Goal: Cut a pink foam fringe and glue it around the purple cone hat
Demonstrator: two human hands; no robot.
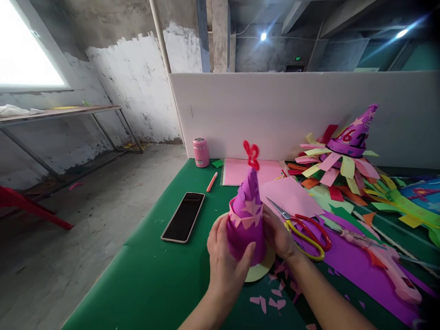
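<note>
A purple craft-foam party hat (250,199) stands upright between my hands, on a round pale-yellow base (261,270). Pink stars and a jagged pink strip decorate it, and a red pipe-cleaner shape (252,155) tops its point. My left hand (225,250) is wrapped around the hat's near left side, thumb across the front. On the right, my right hand (279,234) curls against the other side; its fingertips are partly hidden behind the hat. Yellow and red scissors (307,236) lie close to my right hand. Small pink foam scraps (277,303) are scattered in front of the hat.
Left of the hat are a phone (184,217), a pink marker (212,182) and a pink jar (201,152). To the right lie a pink glue gun (381,256) and a purple foam sheet (357,275). A finished fringed hat (350,140) stands near a white board (275,110).
</note>
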